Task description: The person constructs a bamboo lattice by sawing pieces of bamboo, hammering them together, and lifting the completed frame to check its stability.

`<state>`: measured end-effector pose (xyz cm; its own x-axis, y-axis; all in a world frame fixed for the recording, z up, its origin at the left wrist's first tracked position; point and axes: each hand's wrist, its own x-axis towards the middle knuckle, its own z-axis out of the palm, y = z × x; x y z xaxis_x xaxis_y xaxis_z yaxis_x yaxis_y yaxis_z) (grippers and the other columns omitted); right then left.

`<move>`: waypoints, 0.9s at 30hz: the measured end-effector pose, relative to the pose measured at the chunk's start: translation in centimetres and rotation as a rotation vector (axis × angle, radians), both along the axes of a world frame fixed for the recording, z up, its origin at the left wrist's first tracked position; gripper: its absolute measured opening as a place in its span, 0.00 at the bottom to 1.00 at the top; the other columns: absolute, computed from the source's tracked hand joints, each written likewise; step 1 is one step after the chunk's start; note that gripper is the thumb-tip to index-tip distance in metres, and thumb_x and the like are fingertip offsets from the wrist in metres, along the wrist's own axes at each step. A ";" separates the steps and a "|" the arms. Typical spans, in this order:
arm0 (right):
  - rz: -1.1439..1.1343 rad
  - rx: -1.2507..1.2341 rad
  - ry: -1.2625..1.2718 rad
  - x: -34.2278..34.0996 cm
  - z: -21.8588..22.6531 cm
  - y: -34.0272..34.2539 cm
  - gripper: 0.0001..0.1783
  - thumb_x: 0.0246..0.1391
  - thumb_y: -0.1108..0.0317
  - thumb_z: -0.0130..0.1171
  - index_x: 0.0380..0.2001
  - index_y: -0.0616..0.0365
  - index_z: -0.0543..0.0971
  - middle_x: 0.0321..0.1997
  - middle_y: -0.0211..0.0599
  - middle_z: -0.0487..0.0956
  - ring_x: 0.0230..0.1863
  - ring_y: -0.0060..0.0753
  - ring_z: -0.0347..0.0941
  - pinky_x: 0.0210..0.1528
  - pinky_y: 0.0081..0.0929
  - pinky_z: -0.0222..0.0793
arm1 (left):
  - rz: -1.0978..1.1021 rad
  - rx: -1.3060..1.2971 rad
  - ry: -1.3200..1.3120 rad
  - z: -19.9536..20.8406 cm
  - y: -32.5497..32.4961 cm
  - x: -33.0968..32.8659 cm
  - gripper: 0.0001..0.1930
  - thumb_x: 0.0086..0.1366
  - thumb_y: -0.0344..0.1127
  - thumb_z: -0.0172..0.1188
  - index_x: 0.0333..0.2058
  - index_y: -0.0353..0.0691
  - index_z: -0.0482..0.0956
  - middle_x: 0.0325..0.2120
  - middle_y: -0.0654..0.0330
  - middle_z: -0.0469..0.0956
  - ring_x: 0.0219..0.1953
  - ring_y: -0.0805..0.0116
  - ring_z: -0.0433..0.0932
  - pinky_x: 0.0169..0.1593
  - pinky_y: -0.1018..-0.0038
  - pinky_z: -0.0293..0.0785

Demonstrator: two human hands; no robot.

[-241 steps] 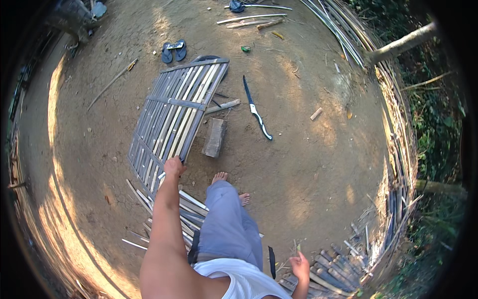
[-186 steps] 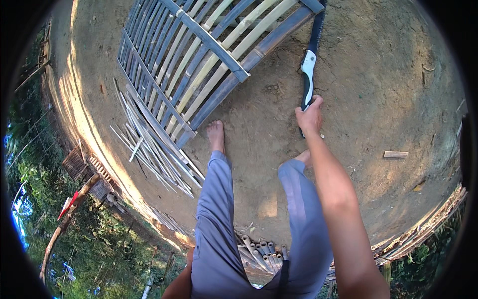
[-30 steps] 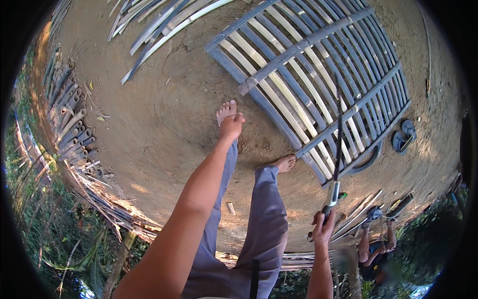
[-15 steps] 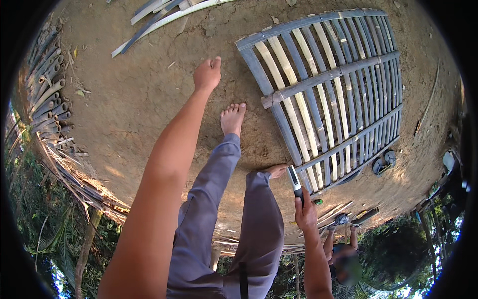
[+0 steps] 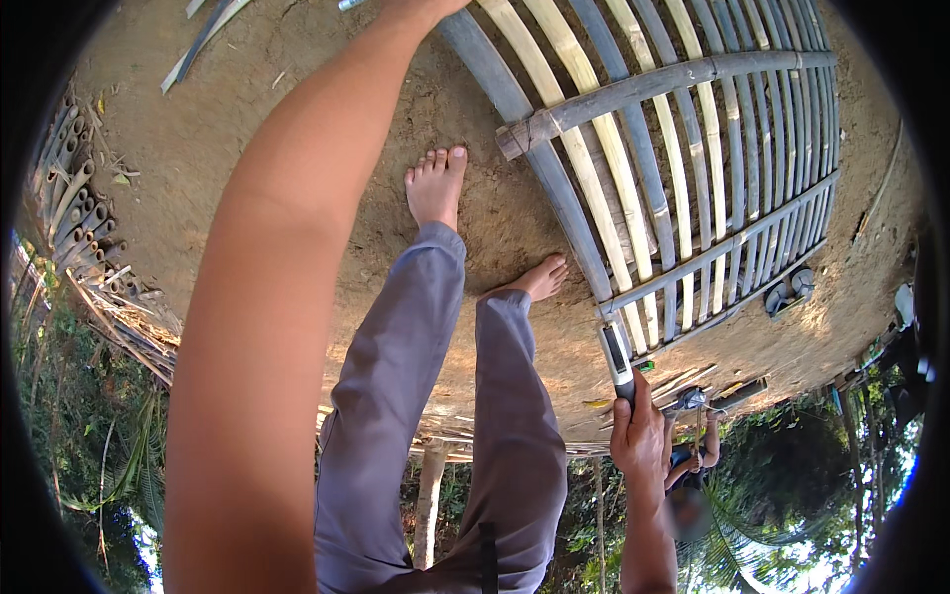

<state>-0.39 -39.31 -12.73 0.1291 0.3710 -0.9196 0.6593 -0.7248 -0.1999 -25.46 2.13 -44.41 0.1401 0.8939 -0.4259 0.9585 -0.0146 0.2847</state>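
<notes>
My left hand is at the top edge, beside the near left rail of a slatted bamboo panel. Its fingers are cut off, so I cannot tell whether it touches the panel. In my right hand is a slim white tool with a black grip and a dark slot, its kind unclear; the fingers wrap round the grip. The tool's tip points at the panel's lower left corner. Pale and grey-black strips make up the panel, with bamboo crossbars over them, and it lies on bare earth.
My bare feet stand left of the panel. Cut bamboo tubes are stacked at the far left, and loose strips lie at the top left. A pair of sandals lies by the panel. Another person crouches at the lower right.
My left arm has reached up, taking the hand from above my foot to the top edge. My right hand has moved right and slightly down with the tool. The panel appears closer and higher in view.
</notes>
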 end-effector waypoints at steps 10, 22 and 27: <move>0.102 -0.012 -0.027 -2.7 -2.3 4.2 0.23 0.69 0.64 0.51 0.63 0.59 0.66 0.36 0.66 0.81 0.38 0.75 0.78 0.35 0.60 0.72 | -0.004 -0.050 0.059 0.4 -1.4 0.7 0.43 0.63 0.75 0.52 0.40 0.32 0.88 0.42 0.37 0.84 0.50 0.40 0.82 0.57 0.51 0.76; 0.060 0.005 0.009 -3.8 -5.7 3.7 0.21 0.70 0.64 0.51 0.61 0.63 0.66 0.33 0.68 0.80 0.36 0.75 0.79 0.33 0.60 0.71 | -0.023 0.057 -0.038 0.2 -1.3 -0.5 0.42 0.67 0.73 0.49 0.38 0.32 0.88 0.42 0.38 0.84 0.50 0.40 0.82 0.57 0.51 0.75; 0.103 0.005 -0.023 -3.3 -4.6 4.0 0.22 0.69 0.64 0.52 0.61 0.63 0.66 0.31 0.67 0.80 0.35 0.76 0.78 0.33 0.61 0.71 | -0.038 -0.028 -0.045 -0.5 -1.5 -0.3 0.42 0.69 0.72 0.46 0.39 0.31 0.88 0.41 0.37 0.84 0.50 0.39 0.82 0.58 0.50 0.75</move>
